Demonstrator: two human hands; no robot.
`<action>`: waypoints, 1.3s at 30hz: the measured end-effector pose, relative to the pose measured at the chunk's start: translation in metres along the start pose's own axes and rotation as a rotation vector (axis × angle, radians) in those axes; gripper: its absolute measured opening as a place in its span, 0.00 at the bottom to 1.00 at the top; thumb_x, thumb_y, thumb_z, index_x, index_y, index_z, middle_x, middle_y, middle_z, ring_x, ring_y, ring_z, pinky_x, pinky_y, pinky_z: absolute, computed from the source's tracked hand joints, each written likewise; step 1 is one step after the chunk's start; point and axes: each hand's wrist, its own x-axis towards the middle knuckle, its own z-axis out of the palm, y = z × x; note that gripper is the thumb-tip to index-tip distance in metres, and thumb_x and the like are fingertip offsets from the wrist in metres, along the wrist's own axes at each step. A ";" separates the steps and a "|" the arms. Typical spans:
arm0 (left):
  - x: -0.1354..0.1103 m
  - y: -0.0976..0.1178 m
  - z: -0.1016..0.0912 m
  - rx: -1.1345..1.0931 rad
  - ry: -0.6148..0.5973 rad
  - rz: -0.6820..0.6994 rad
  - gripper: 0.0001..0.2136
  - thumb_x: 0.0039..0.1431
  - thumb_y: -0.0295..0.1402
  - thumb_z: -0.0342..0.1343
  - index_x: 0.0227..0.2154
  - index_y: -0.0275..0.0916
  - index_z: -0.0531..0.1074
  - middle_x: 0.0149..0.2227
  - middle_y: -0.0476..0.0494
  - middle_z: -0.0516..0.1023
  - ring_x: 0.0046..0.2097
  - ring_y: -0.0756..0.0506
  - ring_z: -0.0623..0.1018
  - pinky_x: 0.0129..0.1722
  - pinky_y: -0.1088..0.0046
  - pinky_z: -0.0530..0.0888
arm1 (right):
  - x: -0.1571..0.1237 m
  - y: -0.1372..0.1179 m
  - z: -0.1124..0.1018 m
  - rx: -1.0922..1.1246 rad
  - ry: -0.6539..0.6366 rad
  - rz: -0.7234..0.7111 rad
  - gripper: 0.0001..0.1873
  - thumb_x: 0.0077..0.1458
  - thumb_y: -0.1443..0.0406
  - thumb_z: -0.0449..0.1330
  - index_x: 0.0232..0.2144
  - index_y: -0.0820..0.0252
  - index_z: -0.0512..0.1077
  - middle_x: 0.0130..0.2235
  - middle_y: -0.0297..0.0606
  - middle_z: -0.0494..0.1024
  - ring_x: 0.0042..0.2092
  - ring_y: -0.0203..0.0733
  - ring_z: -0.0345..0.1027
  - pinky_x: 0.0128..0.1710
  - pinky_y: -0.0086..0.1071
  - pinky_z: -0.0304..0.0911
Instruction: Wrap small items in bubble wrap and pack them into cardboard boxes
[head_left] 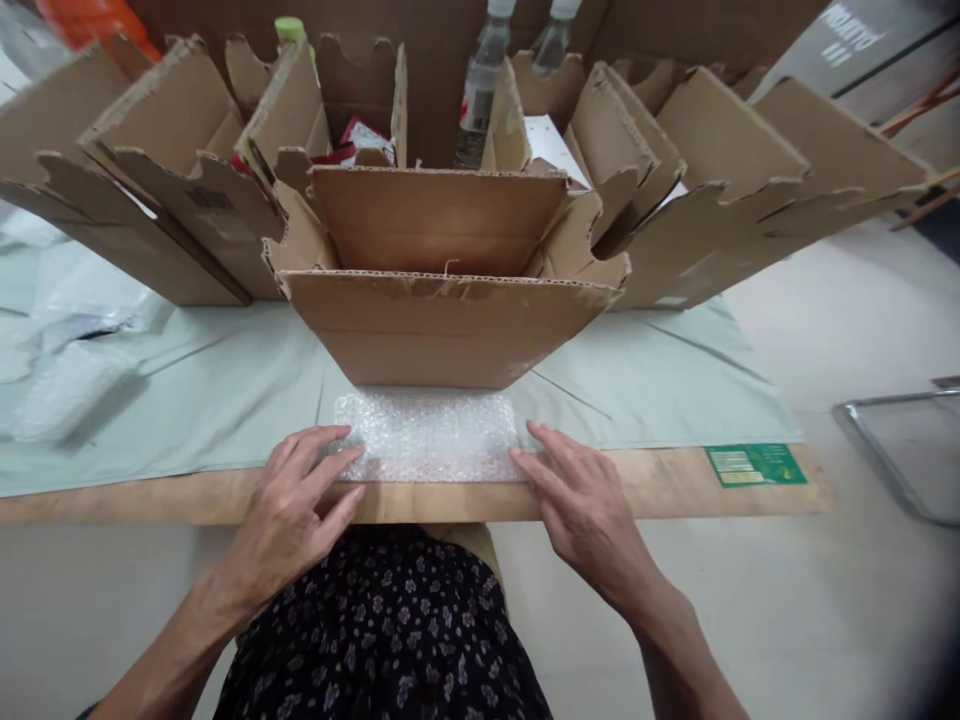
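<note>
A flat bundle of bubble wrap (429, 436) lies at the front edge of the wooden table (660, 480). My left hand (296, 500) rests flat at its left end, fingers stretched and touching the wrap. At the bundle's right end lies my right hand (581, 500), fingers spread and touching it. Neither hand grips anything. Just behind the wrap stands an open cardboard box (442, 320) with its flaps folded outward.
Several more open cardboard boxes (172, 170) stand in a row behind, some holding packets. Two clear plastic bottles (480, 90) stand at the back. Pale green sheet (225, 390) covers the table; plastic bags (67, 390) lie left. A green label (755, 465) sits right, a metal frame (900, 450) beyond.
</note>
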 end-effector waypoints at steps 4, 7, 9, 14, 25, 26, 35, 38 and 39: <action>-0.012 -0.005 0.002 0.081 -0.052 -0.023 0.13 0.67 0.26 0.56 0.53 0.38 0.72 0.58 0.31 0.74 0.58 0.33 0.75 0.53 0.49 0.77 | 0.013 0.004 0.015 0.037 0.013 -0.075 0.21 0.63 0.78 0.53 0.51 0.57 0.75 0.63 0.56 0.74 0.63 0.61 0.70 0.50 0.53 0.73; -0.013 -0.006 0.006 0.107 -0.037 -0.036 0.14 0.66 0.23 0.54 0.53 0.38 0.72 0.58 0.32 0.74 0.57 0.33 0.76 0.53 0.49 0.77 | 0.017 -0.001 0.020 0.168 0.095 -0.092 0.17 0.63 0.78 0.54 0.45 0.58 0.76 0.61 0.53 0.77 0.63 0.58 0.71 0.52 0.51 0.73; -0.012 -0.006 0.007 0.112 -0.030 -0.030 0.14 0.66 0.23 0.54 0.52 0.38 0.72 0.58 0.32 0.75 0.57 0.33 0.76 0.53 0.49 0.78 | 0.019 -0.011 0.019 0.298 0.141 -0.074 0.18 0.63 0.79 0.54 0.46 0.58 0.75 0.57 0.49 0.80 0.63 0.53 0.71 0.54 0.49 0.72; -0.014 -0.009 0.003 0.129 0.064 -0.006 0.09 0.66 0.21 0.56 0.45 0.39 0.74 0.54 0.35 0.79 0.55 0.35 0.79 0.51 0.52 0.79 | 0.028 -0.043 0.003 0.604 0.247 -0.041 0.18 0.63 0.78 0.55 0.49 0.56 0.74 0.44 0.36 0.84 0.55 0.43 0.76 0.55 0.43 0.71; 0.014 -0.092 -0.028 0.342 0.529 -0.067 0.06 0.63 0.24 0.59 0.39 0.42 0.78 0.58 0.35 0.77 0.62 0.33 0.76 0.60 0.46 0.75 | 0.088 -0.132 0.020 0.580 0.220 -0.376 0.11 0.65 0.74 0.56 0.46 0.62 0.75 0.49 0.40 0.85 0.55 0.45 0.74 0.56 0.43 0.65; 0.013 -0.102 -0.025 0.345 0.480 -0.106 0.05 0.64 0.26 0.58 0.38 0.42 0.78 0.56 0.36 0.78 0.61 0.33 0.76 0.59 0.46 0.75 | 0.092 -0.139 0.032 0.552 0.183 -0.382 0.12 0.65 0.74 0.55 0.46 0.62 0.76 0.48 0.40 0.85 0.53 0.45 0.74 0.54 0.42 0.65; -0.051 -0.043 -0.043 -0.219 0.085 -0.242 0.26 0.61 0.23 0.54 0.62 0.43 0.69 0.62 0.36 0.76 0.65 0.36 0.74 0.65 0.50 0.73 | 0.105 -0.163 0.082 0.552 -0.066 -0.282 0.12 0.69 0.72 0.53 0.42 0.60 0.76 0.38 0.40 0.83 0.42 0.44 0.73 0.44 0.41 0.64; -0.060 -0.020 -0.036 -0.309 0.076 -0.267 0.24 0.63 0.25 0.57 0.62 0.42 0.68 0.54 0.38 0.81 0.56 0.40 0.80 0.56 0.60 0.80 | 0.115 -0.160 0.076 0.656 -0.072 -0.233 0.11 0.71 0.69 0.54 0.46 0.58 0.76 0.41 0.38 0.85 0.42 0.42 0.75 0.46 0.39 0.65; -0.060 -0.018 -0.031 -0.290 0.125 -0.296 0.21 0.65 0.25 0.57 0.59 0.42 0.70 0.50 0.40 0.82 0.52 0.42 0.82 0.53 0.63 0.81 | 0.117 -0.157 0.074 0.706 -0.071 -0.216 0.10 0.71 0.68 0.56 0.49 0.58 0.76 0.43 0.38 0.85 0.43 0.42 0.75 0.48 0.39 0.66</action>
